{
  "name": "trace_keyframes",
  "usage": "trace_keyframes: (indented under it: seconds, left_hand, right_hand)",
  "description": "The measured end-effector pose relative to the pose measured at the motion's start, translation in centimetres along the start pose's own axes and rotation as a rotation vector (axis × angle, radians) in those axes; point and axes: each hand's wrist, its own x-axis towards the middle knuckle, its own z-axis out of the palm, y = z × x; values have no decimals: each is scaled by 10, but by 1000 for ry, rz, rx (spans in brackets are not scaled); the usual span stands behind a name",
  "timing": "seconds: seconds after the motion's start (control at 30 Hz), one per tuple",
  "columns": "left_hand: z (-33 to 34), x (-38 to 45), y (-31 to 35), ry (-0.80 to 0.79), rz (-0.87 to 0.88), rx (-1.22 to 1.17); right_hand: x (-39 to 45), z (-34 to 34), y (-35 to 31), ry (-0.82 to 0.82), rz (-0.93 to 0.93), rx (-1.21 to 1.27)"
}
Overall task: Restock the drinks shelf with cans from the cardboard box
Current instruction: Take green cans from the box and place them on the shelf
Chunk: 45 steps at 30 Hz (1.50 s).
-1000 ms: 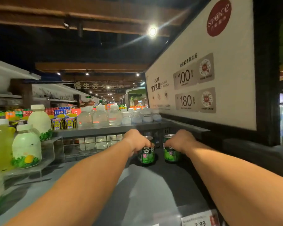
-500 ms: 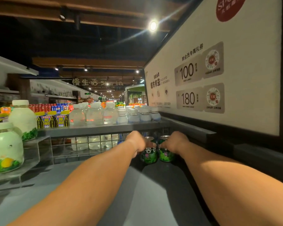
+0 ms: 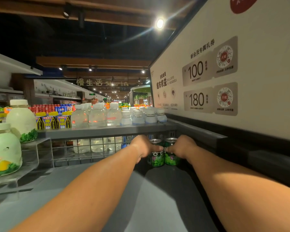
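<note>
Two green printed metal cans stand upright, touching, at the back of the grey shelf [image 3: 154,198]: the left can [image 3: 155,159] is gripped by the left hand [image 3: 141,147], the right can [image 3: 172,157] by the right hand [image 3: 182,146]. Clear plastic bottles [image 3: 97,115] are ranged at ten o'clock.

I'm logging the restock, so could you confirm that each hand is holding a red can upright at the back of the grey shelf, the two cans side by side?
Not quite: the cans are green, not red. The head view shows the left hand gripping one green can and the right hand gripping the other green can, both upright and side by side at the back of the grey shelf.
</note>
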Motion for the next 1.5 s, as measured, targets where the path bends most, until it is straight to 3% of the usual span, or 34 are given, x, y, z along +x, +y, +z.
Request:
trace_keyframes:
  seconds: [0.23, 0.47, 0.63, 0.93, 1.2, 1.5]
  left_hand:
    - [2, -3, 0, 7, 22, 48]
    - [-24, -21, 22, -68, -33, 361]
    - [-61, -64, 38, 47, -61, 201]
    - [-105, -185, 30, 216, -96, 281]
    - [-181, -330, 16, 422, -89, 198]
    - [-262, -521, -50, 519, -257, 326]
  right_hand:
    - [-1, 2, 1, -9, 3, 0]
    - [-14, -8, -9, -18, -29, -133]
    - [-43, -28, -28, -3, -99, -148]
    - [-134, -38, -65, -56, -206, -94]
    - [-273, -35, -129, 22, -386, -118]
    - [-447, 30, -198, -141, -495, -61]
